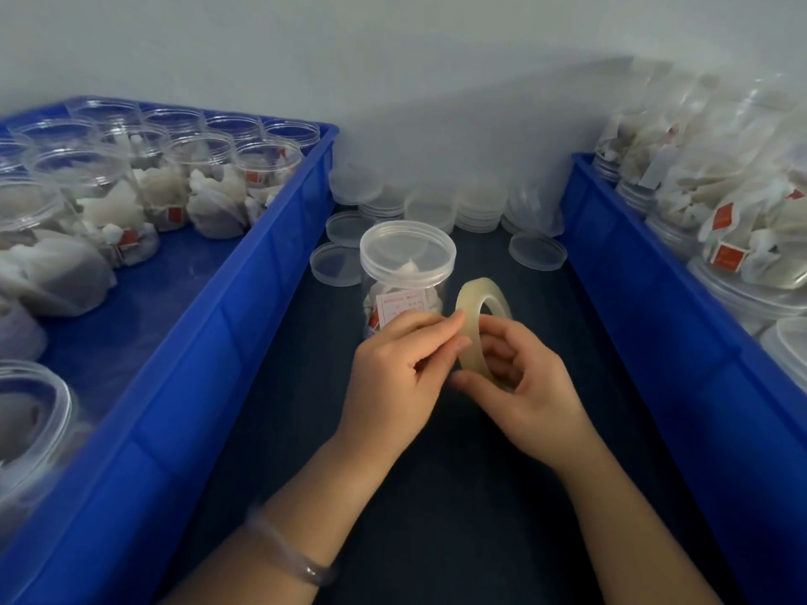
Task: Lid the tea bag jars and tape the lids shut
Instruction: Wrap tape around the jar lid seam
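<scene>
A clear plastic jar (406,277) of tea bags stands upright on the dark table, a clear lid on top and a white label with red print on its side. Just in front of it, my right hand (528,386) holds a roll of clear tape (474,312) on edge, fingers through the core. My left hand (399,373) pinches at the roll's outer edge with thumb and forefinger. Whether a tape end is lifted cannot be told.
A blue crate (244,307) on the left holds open jars of tea bags. Another blue crate (655,299) on the right is piled with tea bags and lidded jars. Loose clear lids (537,251) and lid stacks (432,207) lie behind the jar by the wall.
</scene>
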Demonstrator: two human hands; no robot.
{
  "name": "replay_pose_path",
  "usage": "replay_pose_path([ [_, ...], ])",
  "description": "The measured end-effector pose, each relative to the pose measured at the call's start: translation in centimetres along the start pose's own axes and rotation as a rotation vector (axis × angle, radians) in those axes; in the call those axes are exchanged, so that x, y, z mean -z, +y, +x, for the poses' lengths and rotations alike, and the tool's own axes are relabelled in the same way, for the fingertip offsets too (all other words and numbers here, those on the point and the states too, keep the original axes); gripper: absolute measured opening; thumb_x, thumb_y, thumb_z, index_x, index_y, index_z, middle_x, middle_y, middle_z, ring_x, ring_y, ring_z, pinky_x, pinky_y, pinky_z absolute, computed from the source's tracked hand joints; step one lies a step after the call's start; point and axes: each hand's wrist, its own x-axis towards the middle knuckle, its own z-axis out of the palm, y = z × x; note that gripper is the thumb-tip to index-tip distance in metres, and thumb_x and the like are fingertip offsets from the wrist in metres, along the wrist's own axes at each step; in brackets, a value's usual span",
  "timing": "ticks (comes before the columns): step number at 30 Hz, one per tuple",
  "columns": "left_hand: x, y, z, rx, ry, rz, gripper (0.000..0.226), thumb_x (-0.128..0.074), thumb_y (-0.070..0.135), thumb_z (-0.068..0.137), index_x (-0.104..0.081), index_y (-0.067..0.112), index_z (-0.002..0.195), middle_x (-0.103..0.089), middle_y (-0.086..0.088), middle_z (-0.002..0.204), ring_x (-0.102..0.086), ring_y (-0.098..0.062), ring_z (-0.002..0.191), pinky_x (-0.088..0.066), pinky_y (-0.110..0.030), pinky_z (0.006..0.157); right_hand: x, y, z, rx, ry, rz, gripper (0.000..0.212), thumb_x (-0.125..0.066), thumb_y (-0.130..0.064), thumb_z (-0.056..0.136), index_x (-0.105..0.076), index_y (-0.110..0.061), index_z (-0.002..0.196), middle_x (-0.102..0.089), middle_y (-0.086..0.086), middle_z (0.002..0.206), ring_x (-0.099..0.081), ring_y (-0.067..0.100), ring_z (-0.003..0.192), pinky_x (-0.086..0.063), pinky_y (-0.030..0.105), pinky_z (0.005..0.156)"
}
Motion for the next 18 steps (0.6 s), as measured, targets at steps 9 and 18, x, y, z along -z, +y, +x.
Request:
replay_pose_path([
  [9,0.8,-0.2,0.3,0.221,-0.056,-0.202,0.015,-0.069,0.010,0.083,-0.072,0.014,0.097,-0.069,0.012,0.083,-0.068,0.001,0.075,-0.052,-0.011,0.069,0.2,0.1,-0.1,0.034,-0.058,-0.083,0.054,-0.075,-0.006,0.077,-0.053,-0.041,0.111,-0.066,-0.030,0.100,-0.061,-0.012,0.099,-0.044,0.003,0.082],
  [18,1.4,0.0,0.8,0.286,-0.300,-0.114,0.011,-0.046,0.023,0.095,-0.054,0.024,0.087,-0.057,0.011,0.080,-0.058,-0.003,0.077,-0.048,-0.017,0.067,-0.2,0.4,0.5,0.014,0.135,-0.128,0.063,-0.072,-0.026,0.080,-0.037,-0.056,0.123,-0.071,-0.014,0.088,-0.067,0.000,0.081,-0.053,0.015,0.073],
])
